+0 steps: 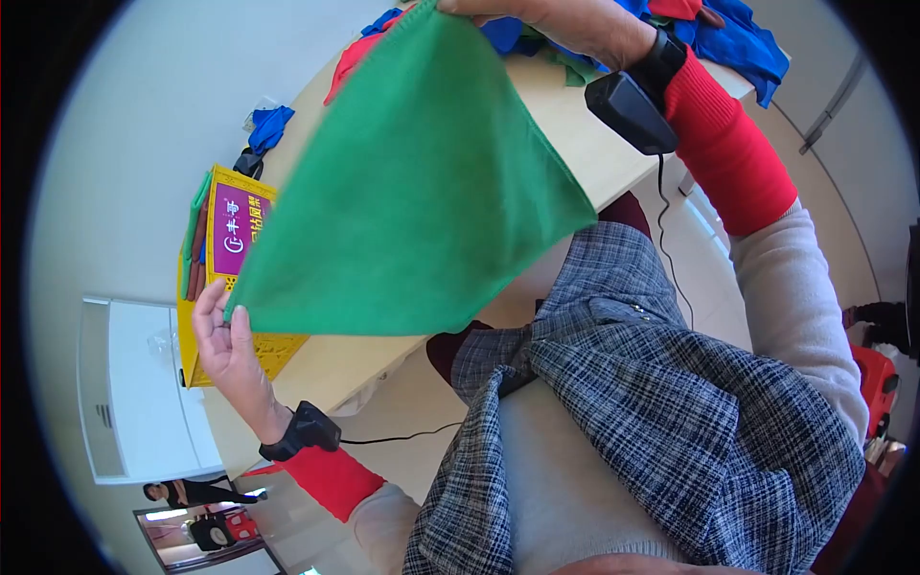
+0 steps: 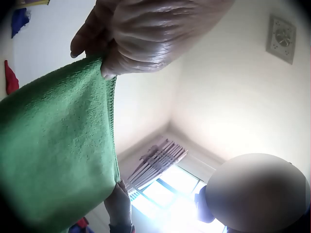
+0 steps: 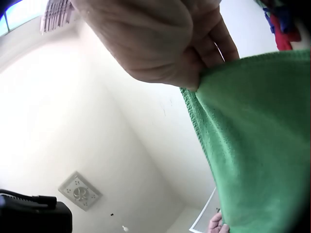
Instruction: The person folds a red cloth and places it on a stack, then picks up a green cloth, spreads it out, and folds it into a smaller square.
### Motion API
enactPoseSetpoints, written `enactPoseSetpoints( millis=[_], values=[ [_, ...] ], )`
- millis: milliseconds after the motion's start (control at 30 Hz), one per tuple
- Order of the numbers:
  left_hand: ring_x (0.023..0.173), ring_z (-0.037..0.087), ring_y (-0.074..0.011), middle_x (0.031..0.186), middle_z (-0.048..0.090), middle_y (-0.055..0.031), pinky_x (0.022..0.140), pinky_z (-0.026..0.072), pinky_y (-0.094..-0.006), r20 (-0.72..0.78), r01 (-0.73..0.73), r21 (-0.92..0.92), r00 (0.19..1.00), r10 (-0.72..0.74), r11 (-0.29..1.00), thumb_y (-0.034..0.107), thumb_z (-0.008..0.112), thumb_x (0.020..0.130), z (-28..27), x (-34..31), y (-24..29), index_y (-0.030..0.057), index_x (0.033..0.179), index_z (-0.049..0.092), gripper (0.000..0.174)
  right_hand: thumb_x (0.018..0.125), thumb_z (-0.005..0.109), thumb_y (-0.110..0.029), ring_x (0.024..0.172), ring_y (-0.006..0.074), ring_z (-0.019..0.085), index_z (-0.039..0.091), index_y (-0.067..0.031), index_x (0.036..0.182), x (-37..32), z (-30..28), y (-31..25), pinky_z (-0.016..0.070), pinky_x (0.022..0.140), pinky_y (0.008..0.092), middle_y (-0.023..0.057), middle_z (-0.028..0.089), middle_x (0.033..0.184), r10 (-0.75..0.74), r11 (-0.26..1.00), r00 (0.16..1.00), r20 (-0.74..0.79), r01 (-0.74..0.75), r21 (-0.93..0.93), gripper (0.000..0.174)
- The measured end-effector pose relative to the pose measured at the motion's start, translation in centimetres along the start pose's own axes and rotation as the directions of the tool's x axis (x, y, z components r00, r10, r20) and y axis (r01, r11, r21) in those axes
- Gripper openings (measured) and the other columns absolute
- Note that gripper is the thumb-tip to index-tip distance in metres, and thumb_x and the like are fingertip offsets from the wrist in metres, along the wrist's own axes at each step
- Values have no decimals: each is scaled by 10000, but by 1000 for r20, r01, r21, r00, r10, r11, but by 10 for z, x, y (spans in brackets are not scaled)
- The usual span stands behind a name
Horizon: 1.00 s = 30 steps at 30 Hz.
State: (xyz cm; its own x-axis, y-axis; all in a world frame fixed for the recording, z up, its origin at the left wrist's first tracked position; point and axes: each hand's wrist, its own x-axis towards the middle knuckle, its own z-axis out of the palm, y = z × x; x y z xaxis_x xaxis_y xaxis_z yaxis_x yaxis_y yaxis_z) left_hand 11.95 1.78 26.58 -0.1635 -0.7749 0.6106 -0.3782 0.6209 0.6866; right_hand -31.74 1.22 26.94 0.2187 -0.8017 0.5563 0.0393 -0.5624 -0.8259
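Head view: the left hand [image 1: 225, 335] pinches one corner of a green, nubbly microfibre cloth [image 1: 412, 201]. The right hand [image 1: 565, 24] pinches another, holding it spread as a taut triangle above the pale wooden table [image 1: 575, 144]. A yellow lattice crate [image 1: 273, 353] sits left; blue and red cloths [image 1: 738, 43] lie heaped far off.

The only writing I can see is on a purple label [image 1: 238, 230] on the yellow crate [image 1: 196, 355], which stands near a corner of the table [image 1: 594, 153]. The label carries a round white logo and white and yellow Chinese characters, turned sideways and too small to read with certainty. The green cloth [image 1: 412, 211] overlaps the label's edge.
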Motion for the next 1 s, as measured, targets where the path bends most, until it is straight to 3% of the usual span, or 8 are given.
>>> enactPoseSetpoints(
  millis=[100,267,500,633,700,833,900,1000],
  values=[
    [949,597,-149,1034,637,-74,882,470,-285,91,35,126,995,-47,991,5,564,972,10,16,-21,-16,1060,592,95,937,588,-19,836,81,573,639,-15,1041,-5,5,6,467,743,220,-5,645,911,-72,894,995,-73,32,-446,115],
    [821,581,-169,917,639,-93,766,471,-308,313,-112,418,949,-27,902,61,592,959,32,74,-88,-20,1030,596,108,914,586,-8,787,107,577,641,-15,1035,21,-43,77,480,706,243,4,645,876,59,947,995,-76,-80,-312,132],
    [788,593,-223,930,647,-112,751,478,-332,116,-345,379,938,326,859,68,603,952,82,137,-86,3,1013,601,89,897,585,2,749,110,551,642,-19,981,6,-56,46,469,679,252,-12,606,820,-185,846,939,-291,2,-533,103],
    [808,594,-224,937,628,-106,754,483,-344,78,-372,404,924,374,836,52,602,947,78,114,-91,20,993,602,56,917,597,-8,759,84,535,643,-16,964,-30,-6,15,450,680,240,-35,570,803,-353,781,915,-196,173,-600,66],
    [852,589,-233,943,598,-107,778,483,-349,128,-351,455,935,330,819,32,606,928,73,88,-125,35,976,599,48,920,607,-18,846,165,633,632,-48,1078,-54,6,40,536,750,307,61,632,910,-371,621,929,-6,244,-745,162],
    [974,576,-335,963,580,-135,882,466,-415,398,-374,443,896,195,815,-27,600,832,67,25,-209,40,960,600,145,876,619,-11,914,304,655,629,-64,1044,-101,69,109,536,774,394,122,646,956,-38,759,999,-18,17,-651,176],
    [1025,565,-368,1005,595,-142,930,452,-442,487,-267,560,872,-51,784,-31,600,802,55,-15,-264,43,987,608,199,848,633,-24,898,330,665,624,-66,1011,-114,99,138,540,762,418,138,664,941,116,795,993,0,-93,-600,169],
    [1082,549,-381,1063,604,-155,966,436,-470,449,-272,381,890,81,884,-15,637,781,95,-75,-203,33,1032,601,258,834,637,-40,855,342,671,626,-71,1000,-131,138,158,540,736,419,144,673,899,223,832,973,65,-155,-533,170]
  ],
)
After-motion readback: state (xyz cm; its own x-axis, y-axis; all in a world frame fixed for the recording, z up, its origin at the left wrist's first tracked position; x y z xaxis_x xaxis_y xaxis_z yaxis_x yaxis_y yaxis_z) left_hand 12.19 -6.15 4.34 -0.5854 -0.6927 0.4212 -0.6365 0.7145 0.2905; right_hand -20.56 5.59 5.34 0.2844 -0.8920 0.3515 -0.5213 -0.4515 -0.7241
